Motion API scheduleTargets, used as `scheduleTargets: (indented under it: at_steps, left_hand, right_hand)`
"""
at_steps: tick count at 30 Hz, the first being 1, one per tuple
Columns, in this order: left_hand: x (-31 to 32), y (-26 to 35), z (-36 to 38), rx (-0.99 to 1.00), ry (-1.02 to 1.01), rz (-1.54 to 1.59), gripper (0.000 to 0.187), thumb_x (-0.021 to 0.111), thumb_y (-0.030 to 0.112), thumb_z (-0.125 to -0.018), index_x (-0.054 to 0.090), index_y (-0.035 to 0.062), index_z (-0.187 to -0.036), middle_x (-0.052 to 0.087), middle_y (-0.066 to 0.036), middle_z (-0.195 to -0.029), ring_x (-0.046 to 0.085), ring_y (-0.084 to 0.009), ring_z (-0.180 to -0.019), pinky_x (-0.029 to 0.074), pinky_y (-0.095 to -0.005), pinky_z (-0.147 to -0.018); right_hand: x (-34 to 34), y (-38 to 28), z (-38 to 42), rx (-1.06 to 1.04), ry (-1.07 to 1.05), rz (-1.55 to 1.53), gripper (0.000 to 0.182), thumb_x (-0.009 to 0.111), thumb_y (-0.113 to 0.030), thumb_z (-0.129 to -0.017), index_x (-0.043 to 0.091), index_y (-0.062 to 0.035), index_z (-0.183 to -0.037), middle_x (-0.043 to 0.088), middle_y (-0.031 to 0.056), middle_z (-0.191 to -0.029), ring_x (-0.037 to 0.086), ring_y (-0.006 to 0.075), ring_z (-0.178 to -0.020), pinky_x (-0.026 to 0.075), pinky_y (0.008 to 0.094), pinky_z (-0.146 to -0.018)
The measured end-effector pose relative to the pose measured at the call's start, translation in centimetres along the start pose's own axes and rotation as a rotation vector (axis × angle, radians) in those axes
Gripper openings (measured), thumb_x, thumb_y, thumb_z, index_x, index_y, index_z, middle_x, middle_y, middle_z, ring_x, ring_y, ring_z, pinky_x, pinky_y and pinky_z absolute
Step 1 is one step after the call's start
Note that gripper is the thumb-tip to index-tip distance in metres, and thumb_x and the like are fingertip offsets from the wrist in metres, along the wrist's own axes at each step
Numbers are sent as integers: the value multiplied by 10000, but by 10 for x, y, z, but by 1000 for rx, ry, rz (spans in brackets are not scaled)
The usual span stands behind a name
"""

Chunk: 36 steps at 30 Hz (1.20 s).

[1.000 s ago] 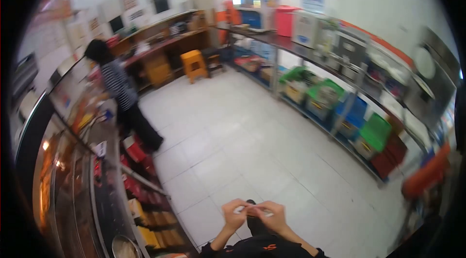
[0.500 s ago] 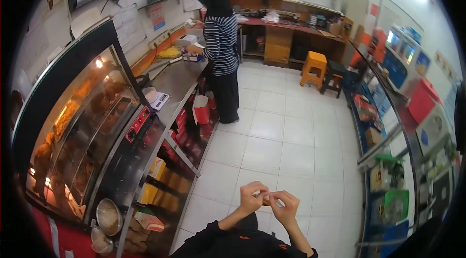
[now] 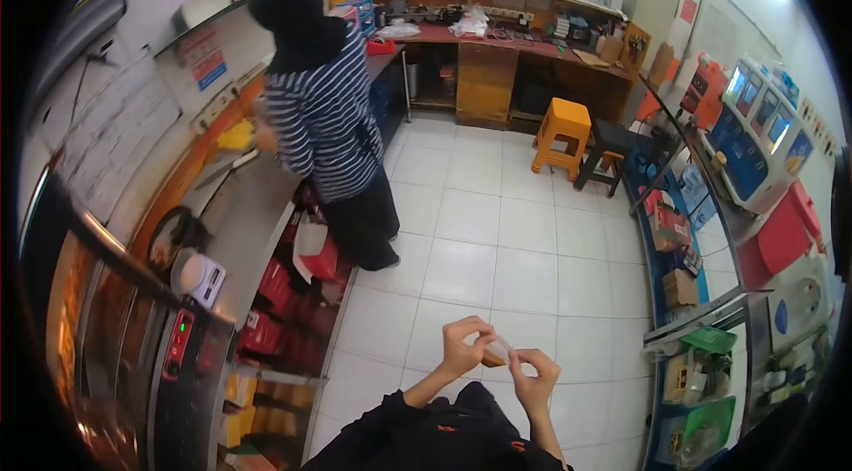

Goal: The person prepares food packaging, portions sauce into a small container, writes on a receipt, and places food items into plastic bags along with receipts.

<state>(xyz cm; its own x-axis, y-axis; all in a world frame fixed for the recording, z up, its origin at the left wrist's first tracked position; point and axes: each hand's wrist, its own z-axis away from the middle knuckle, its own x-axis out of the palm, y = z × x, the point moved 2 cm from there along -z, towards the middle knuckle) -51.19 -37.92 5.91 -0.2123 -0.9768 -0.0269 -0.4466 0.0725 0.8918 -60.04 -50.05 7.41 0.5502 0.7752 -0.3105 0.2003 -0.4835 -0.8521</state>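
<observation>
A small clear plastic packet [image 3: 499, 351] with something brownish-orange at its lower part hangs between my two hands, in front of my chest. My left hand [image 3: 466, 348] is closed, pinching the packet's left side. On the other side, my right hand [image 3: 535, 373] pinches its right edge between thumb and fingers. What exactly the packet contains is too small to make out. Both hands are over the white tiled floor [image 3: 457, 269], apart from any counter.
A person [image 3: 324, 107] in a striped top stands at the left metal counter [image 3: 253, 209], which bears a white scale [image 3: 202, 280]. A heated display cabinet [image 3: 75, 329] is nearest on the left. Orange [image 3: 564, 129] and black [image 3: 605, 147] stools stand ahead; a shelf rack [image 3: 701, 311] lines the right.
My view has moved forward along the aisle, so the co-worker and stools look nearer and the cabinet slips out leftward. My hands are slightly farther apart, showing more of the packet.
</observation>
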Motion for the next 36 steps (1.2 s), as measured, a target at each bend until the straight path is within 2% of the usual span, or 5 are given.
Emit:
scheduleTargets:
  at_steps: [10,19,28,30,36]
  left_hand:
    - [66,-154,-247,-57,-8,49,35,595,-73,-643,593,-41,-656,588,-95,-657,565,-140,-606,429,-213,-543]
    - [27,-219,-417,-226,404,189,18,567,-54,-695,566,-46,-678,560,-67,-662,555,-130,-602,429,-217,-547]
    - [36,-325,-640,-251,287,127,20,570,-65,-711,577,-48,-719,565,-62,-666,545,-109,-596,434,-213,-535]
    - [43,-345,-687,-302,290,127,28,567,-68,-711,578,-44,-720,567,-58,-667,545,-105,-596,439,-211,-541]
    - [40,-412,-798,-181,301,38,35,560,-54,-696,580,-27,-703,577,-57,-693,561,-100,-606,469,-209,-533]
  right_hand:
    - [36,135,-261,-24,68,-22,28,632,0,-658,622,1,-684,612,87,-645,595,172,-577,451,252,-548]
    - [153,188,-495,-204,-381,-220,25,635,-15,-660,613,-6,-669,599,87,-633,582,166,-549,445,250,-518]
    - [233,267,-707,-2,-429,-260,80,641,-51,-686,631,-6,-750,609,96,-676,581,180,-574,456,251,-544]
    - [248,265,-759,-105,-320,-206,73,629,2,-677,620,5,-750,606,89,-684,579,172,-604,459,255,-577]
    - [324,307,-870,-203,-411,-200,72,640,-22,-658,622,-22,-728,608,93,-689,595,208,-637,459,278,-580]
